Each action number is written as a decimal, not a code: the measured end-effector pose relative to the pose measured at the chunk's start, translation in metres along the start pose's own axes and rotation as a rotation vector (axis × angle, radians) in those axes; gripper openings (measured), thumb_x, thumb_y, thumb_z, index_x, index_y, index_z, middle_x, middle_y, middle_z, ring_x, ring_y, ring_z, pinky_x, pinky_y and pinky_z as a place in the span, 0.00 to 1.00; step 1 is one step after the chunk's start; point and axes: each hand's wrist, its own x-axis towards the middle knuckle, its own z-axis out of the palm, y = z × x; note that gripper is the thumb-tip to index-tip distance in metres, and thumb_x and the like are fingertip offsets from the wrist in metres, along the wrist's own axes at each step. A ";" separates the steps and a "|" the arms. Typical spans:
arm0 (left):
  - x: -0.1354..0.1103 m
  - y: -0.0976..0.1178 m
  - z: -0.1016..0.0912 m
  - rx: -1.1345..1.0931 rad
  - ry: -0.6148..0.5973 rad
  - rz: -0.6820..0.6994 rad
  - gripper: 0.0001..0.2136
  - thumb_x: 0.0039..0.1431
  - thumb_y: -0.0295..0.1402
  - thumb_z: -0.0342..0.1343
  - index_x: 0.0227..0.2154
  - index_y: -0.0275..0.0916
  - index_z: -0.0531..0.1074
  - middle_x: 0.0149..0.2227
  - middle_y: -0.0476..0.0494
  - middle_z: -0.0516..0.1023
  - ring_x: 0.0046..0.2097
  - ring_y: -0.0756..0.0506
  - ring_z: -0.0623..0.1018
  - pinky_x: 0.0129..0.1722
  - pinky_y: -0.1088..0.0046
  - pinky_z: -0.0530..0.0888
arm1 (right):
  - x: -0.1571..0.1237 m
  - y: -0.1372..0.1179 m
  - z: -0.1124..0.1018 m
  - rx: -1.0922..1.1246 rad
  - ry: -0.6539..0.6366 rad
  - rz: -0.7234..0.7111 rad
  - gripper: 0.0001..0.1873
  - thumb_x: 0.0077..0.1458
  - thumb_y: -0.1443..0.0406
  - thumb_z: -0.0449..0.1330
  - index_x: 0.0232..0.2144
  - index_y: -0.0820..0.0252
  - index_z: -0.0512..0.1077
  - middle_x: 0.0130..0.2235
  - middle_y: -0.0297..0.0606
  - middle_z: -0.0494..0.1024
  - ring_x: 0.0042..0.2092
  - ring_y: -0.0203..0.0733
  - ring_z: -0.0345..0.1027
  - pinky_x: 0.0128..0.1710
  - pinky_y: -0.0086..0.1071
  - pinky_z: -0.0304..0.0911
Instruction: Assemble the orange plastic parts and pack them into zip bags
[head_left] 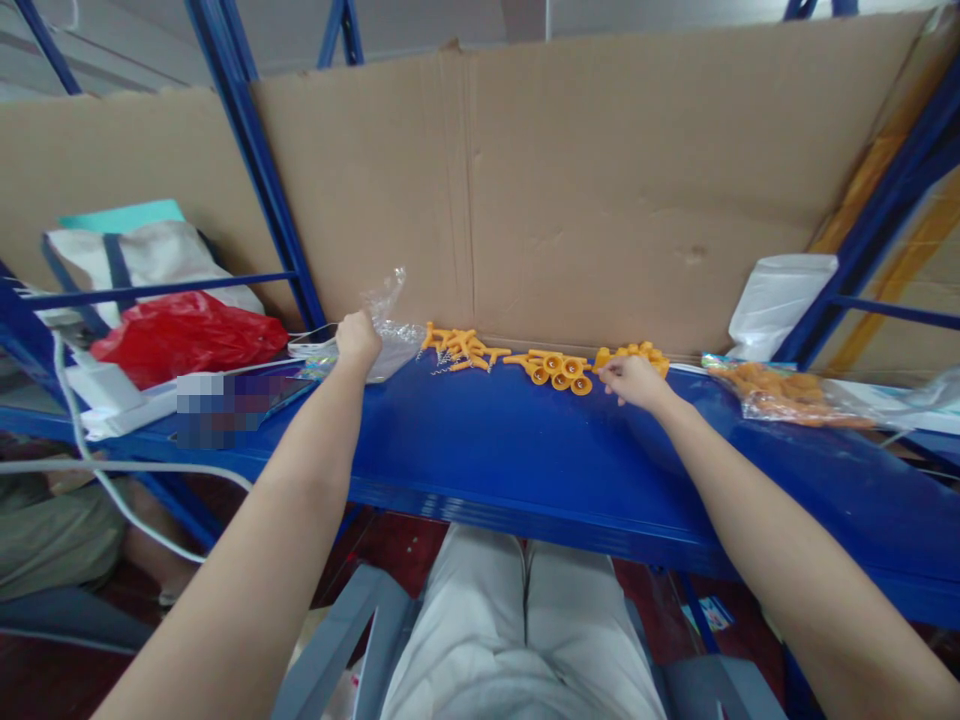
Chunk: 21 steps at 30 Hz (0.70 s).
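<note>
My left hand (357, 340) is closed on a clear plastic bag (390, 325) that stands up from the blue shelf (495, 440). My right hand (634, 380) rests on the shelf with its fingers pinched at the edge of a pile of small orange plastic parts (634, 353). More orange parts lie in a row along the cardboard: funnel-shaped pieces (559, 370) in the middle and stick-like pieces (461, 347) to the left, next to the bag.
A cardboard sheet (585, 190) backs the shelf. At the left lie a red bag (187, 335), a white tote (142, 260), a white charger with cable (101, 385). At the right are a bag of orange parts (780, 392) and a white bag (776, 300).
</note>
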 end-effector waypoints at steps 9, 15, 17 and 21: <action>-0.003 0.043 -0.006 -0.190 0.200 0.283 0.16 0.58 0.23 0.46 0.45 0.39 0.72 0.46 0.39 0.79 0.50 0.39 0.77 0.47 0.66 0.72 | 0.002 0.003 0.001 0.030 0.012 -0.017 0.15 0.62 0.65 0.51 0.31 0.63 0.76 0.29 0.42 0.80 0.23 0.38 0.70 0.31 0.33 0.65; -0.016 0.074 0.002 -0.206 0.027 0.629 0.13 0.57 0.25 0.48 0.40 0.36 0.75 0.44 0.38 0.80 0.48 0.41 0.78 0.46 0.69 0.72 | 0.001 0.002 0.002 0.023 0.028 -0.020 0.15 0.62 0.66 0.51 0.31 0.64 0.76 0.29 0.42 0.81 0.23 0.38 0.70 0.31 0.33 0.65; -0.025 0.078 0.004 -0.173 -0.112 0.751 0.12 0.56 0.26 0.49 0.38 0.37 0.76 0.41 0.40 0.81 0.46 0.42 0.78 0.45 0.70 0.72 | 0.000 0.001 0.001 0.014 0.027 -0.019 0.15 0.62 0.65 0.51 0.32 0.63 0.77 0.29 0.41 0.81 0.23 0.38 0.71 0.32 0.33 0.65; -0.044 0.077 0.004 -0.069 -0.468 0.893 0.09 0.53 0.27 0.52 0.31 0.38 0.78 0.35 0.46 0.82 0.40 0.46 0.79 0.43 0.73 0.72 | 0.000 -0.001 0.002 0.000 0.025 -0.012 0.16 0.62 0.65 0.50 0.36 0.63 0.78 0.31 0.43 0.81 0.26 0.40 0.73 0.34 0.35 0.66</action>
